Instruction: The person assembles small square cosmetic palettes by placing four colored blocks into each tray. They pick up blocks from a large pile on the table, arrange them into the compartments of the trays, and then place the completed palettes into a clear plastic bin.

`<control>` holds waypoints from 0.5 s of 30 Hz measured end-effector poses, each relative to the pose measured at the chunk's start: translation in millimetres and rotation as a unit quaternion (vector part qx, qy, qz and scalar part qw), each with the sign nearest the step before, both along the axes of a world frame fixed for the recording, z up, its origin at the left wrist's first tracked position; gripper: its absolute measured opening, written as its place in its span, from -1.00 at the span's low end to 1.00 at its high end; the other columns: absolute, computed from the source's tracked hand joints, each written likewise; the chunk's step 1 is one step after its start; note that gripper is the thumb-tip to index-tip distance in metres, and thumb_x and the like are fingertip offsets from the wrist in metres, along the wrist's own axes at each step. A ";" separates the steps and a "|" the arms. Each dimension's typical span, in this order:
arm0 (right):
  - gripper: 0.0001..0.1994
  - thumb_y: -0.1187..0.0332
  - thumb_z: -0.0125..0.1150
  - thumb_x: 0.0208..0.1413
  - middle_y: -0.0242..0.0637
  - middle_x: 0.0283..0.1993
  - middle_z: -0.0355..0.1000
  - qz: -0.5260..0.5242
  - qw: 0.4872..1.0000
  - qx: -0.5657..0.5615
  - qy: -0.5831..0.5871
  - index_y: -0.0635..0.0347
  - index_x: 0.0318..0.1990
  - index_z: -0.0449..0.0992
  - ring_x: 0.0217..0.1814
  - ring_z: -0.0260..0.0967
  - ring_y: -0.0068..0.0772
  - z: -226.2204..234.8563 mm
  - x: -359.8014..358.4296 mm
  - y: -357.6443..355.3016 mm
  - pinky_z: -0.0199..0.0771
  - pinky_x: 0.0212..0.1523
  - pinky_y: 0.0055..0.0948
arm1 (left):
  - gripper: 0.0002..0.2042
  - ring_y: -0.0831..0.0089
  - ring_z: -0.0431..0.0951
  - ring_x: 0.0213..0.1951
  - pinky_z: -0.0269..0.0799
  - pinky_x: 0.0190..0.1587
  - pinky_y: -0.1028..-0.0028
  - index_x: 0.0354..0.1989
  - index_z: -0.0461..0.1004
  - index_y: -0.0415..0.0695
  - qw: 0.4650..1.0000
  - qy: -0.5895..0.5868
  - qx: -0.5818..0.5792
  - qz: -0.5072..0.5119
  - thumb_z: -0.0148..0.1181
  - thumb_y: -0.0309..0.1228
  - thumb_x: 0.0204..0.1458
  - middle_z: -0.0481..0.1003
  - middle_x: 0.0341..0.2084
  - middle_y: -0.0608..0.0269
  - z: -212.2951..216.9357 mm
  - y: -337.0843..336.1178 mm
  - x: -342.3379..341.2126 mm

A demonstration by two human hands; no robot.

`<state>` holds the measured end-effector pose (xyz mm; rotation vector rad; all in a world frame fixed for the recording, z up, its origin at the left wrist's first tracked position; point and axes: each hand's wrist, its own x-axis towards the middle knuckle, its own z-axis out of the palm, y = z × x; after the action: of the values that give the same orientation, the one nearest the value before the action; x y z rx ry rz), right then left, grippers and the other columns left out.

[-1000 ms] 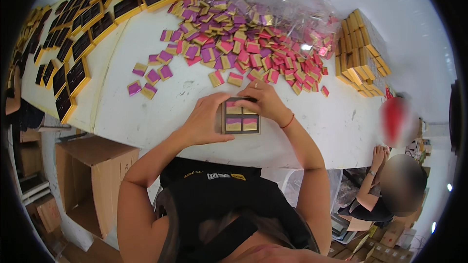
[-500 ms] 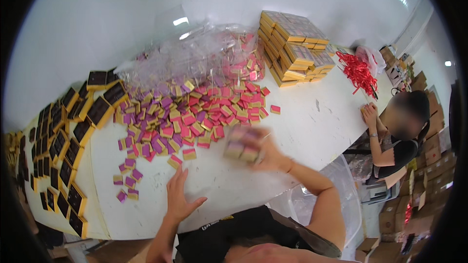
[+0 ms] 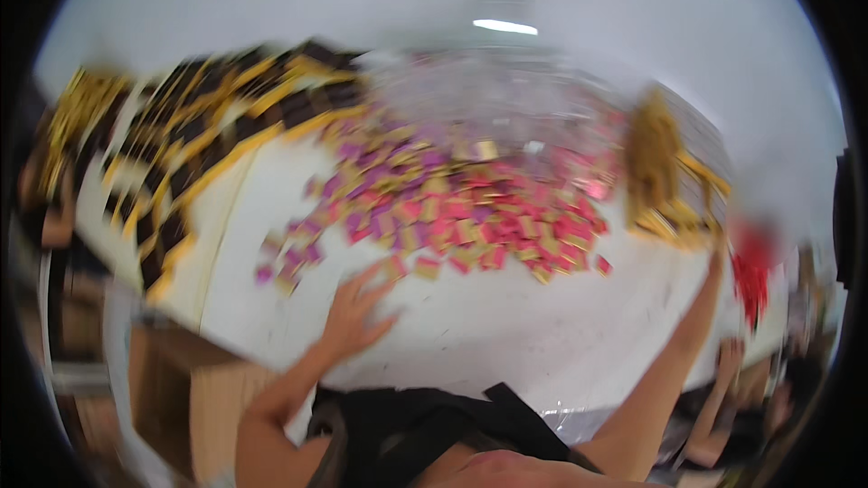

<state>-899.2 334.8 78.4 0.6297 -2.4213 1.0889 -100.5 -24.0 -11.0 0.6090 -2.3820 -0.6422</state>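
Observation:
My left hand (image 3: pixel 357 314) hovers over the white table with its fingers spread, holding nothing. Just beyond its fingertips lies a loose heap of small pink, purple and gold wrapped squares (image 3: pixel 461 226). My right arm stretches far to the right, and my right hand (image 3: pixel 718 248) reaches the stack of gold-edged boxes (image 3: pixel 692 176). Motion blur and the stack leave its fingers unreadable, so I cannot see what it holds.
Crumpled clear plastic (image 3: pixel 488 99) covers the back of the heap. Rows of dark, gold-edged boxes (image 3: pixel 217 117) fill the left side of the table (image 3: pixel 434 316). Red ribbons (image 3: pixel 750 285) hang at the right, near another person's hand (image 3: pixel 731 357). A cardboard box (image 3: pixel 217 407) stands below left.
My right hand has moved from the table's middle, where it held a small box of wrapped squares, to the stack at right. The whole view has turned and blurred. My left hand stays open.

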 end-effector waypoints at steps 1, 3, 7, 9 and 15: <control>-0.38 -0.04 -0.04 0.32 -0.05 0.36 0.22 -0.001 0.996 -0.077 -0.037 0.29 0.33 0.30 0.43 0.14 -0.08 -7.6 11.6 -31.3 0.08 0.42 -0.18 | -0.39 0.02 0.33 0.25 0.24 0.24 0.12 0.21 0.44 0.00 0.998 -0.012 0.014 0.057 0.44 -0.36 -0.12 0.28 0.31 0.00 7.8 -8.9 20.9; -0.36 -0.02 -0.14 0.37 -0.04 0.45 0.12 -0.047 0.967 -0.239 -0.071 0.35 0.37 0.23 0.48 0.08 -0.09 2.2 23.9 -22.6 0.01 0.47 -0.22 | -0.44 0.02 0.32 0.25 0.24 0.24 0.14 0.17 0.46 0.00 0.975 -0.012 -0.124 0.186 0.41 -0.38 -0.09 0.27 0.33 0.02 22.6 -58.5 37.7; -0.40 -0.03 -0.15 0.39 -0.02 0.40 0.23 -0.009 0.974 -0.203 0.098 0.39 0.22 0.43 0.39 0.20 -0.11 -16.5 122.4 -80.1 0.07 0.44 -0.23 | -0.41 0.04 0.33 0.23 0.23 0.26 0.12 0.21 0.38 -0.08 0.886 -0.018 -0.214 0.412 0.38 -0.38 -0.06 0.31 0.28 0.07 35.3 -200.9 128.5; -0.47 0.05 -0.11 0.40 -0.06 0.37 0.27 0.103 0.978 -0.154 0.097 0.34 0.25 0.41 0.36 0.23 -0.15 -28.1 194.0 -105.5 0.10 0.42 -0.24 | -0.47 0.09 0.35 0.22 0.27 0.23 0.19 0.16 0.42 -0.06 0.864 -0.111 -0.224 0.437 0.36 -0.36 -0.04 0.38 0.19 0.10 21.1 -256.1 167.4; -0.59 0.52 0.39 0.03 -0.18 0.15 0.43 0.442 0.896 0.023 0.049 0.22 0.07 0.50 0.24 0.31 -0.17 -53.5 462.0 -209.2 0.28 0.26 -0.24 | -0.79 0.18 0.51 -0.25 0.36 -0.15 0.18 -0.35 0.45 -0.03 0.874 -0.109 -0.260 0.395 0.38 -0.41 -0.12 0.49 -0.42 0.28 -8.3 -300.7 160.0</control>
<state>-437.2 125.6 24.9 1.8587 -2.0643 1.2468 59.4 -324.7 -19.3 1.3269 -2.0735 0.4308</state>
